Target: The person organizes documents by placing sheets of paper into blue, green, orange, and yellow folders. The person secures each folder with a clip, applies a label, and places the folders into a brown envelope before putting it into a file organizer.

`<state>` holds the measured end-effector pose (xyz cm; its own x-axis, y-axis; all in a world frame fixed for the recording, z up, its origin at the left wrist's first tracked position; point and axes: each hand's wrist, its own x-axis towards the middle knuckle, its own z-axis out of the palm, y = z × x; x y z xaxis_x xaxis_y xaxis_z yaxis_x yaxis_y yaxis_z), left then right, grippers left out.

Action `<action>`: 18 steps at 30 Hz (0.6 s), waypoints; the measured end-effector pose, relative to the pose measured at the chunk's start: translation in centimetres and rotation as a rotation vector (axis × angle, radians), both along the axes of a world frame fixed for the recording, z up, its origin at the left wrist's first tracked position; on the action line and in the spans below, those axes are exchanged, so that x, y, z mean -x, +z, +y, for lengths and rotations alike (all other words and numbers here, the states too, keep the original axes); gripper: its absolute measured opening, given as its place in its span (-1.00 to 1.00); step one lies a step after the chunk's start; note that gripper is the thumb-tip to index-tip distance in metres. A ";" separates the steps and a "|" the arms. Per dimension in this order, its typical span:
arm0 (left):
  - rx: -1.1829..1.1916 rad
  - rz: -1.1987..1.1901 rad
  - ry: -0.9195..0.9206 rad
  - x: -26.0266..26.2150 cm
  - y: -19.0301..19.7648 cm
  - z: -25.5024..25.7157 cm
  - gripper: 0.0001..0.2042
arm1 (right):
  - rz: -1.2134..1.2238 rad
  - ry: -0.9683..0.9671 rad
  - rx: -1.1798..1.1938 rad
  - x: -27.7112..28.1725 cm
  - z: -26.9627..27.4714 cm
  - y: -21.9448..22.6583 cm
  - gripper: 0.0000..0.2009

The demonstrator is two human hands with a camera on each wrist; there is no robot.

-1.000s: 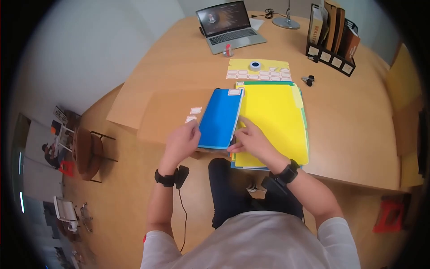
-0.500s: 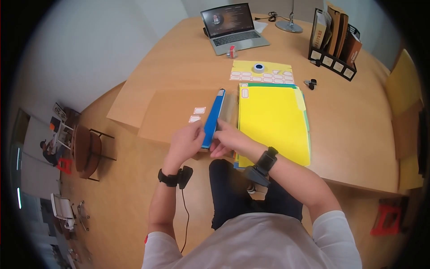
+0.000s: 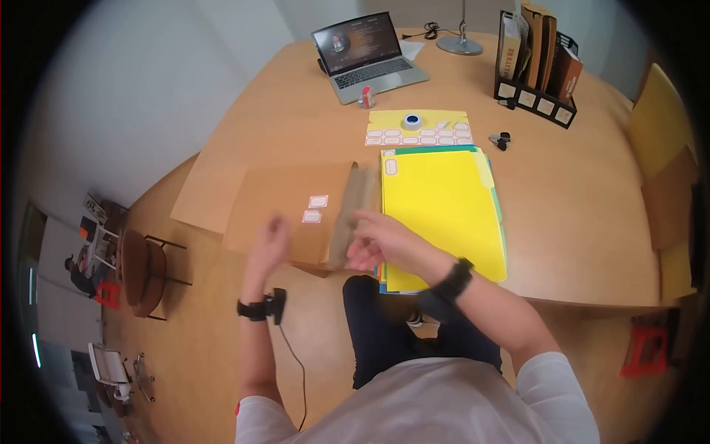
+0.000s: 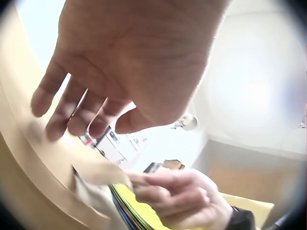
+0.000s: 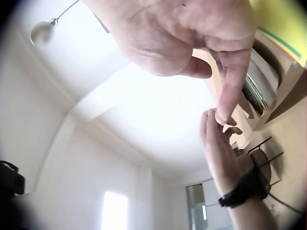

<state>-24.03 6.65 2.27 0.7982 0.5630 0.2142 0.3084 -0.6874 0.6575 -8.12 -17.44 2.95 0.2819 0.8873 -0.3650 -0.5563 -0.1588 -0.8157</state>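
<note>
A brown paper envelope (image 3: 285,203) with two red-edged labels (image 3: 319,201) lies on the table, its greyish flap (image 3: 355,200) along the right side. Edges of several files (image 5: 255,91) show inside its mouth in the right wrist view. My left hand (image 3: 272,248) hovers over the envelope's lower part, fingers loose and holding nothing (image 4: 76,112). At the flap is my right hand (image 3: 384,240), its fingers (image 5: 232,88) loosely extended with nothing gripped; whether they touch the flap is unclear. Beside it lies a stack topped by a yellow folder (image 3: 440,214).
Behind the stack are a yellow label sheet (image 3: 377,118) and a round white roll (image 3: 412,122). Farther back stand a laptop (image 3: 373,70), a small red-and-clear item (image 3: 366,96) and a lamp base (image 3: 459,46). Black clips (image 3: 501,140) and a book rack (image 3: 536,100) are at right.
The blue folder, earlier between both hands over the envelope, has gone from view in the head view. My left hand has drawn away to the left; the right stays near the flap.
</note>
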 end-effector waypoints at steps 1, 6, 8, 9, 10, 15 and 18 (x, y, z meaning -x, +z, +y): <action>-0.107 -0.046 0.125 0.9 -0.1 2.5 -0.72 | 0.025 -0.014 -0.012 0.1 -1.5 0.3 -0.52; -0.196 -0.012 0.570 7.9 -9.8 19.2 -0.53 | 0.143 0.066 -0.056 3.0 -5.7 -1.0 -0.66; 0.214 -0.070 0.607 8.6 -9.8 19.0 -0.52 | 0.169 0.104 -0.069 4.8 -5.3 -2.5 -0.63; 0.408 -0.130 0.592 8.4 -8.3 16.7 -0.54 | 0.188 0.116 -0.072 5.7 -4.8 -3.3 -0.62; 0.603 -0.188 0.571 8.3 -6.7 14.6 -0.56 | 0.209 0.122 -0.066 6.5 -4.2 -3.9 -0.60; 0.852 -0.197 0.361 11.4 -2.7 12.2 -0.69 | 0.442 0.000 -0.063 10.7 1.0 -7.6 -0.61; 0.943 -0.157 0.321 13.9 -1.1 10.0 -0.68 | 0.514 -0.008 -0.143 11.2 3.6 -7.9 -0.56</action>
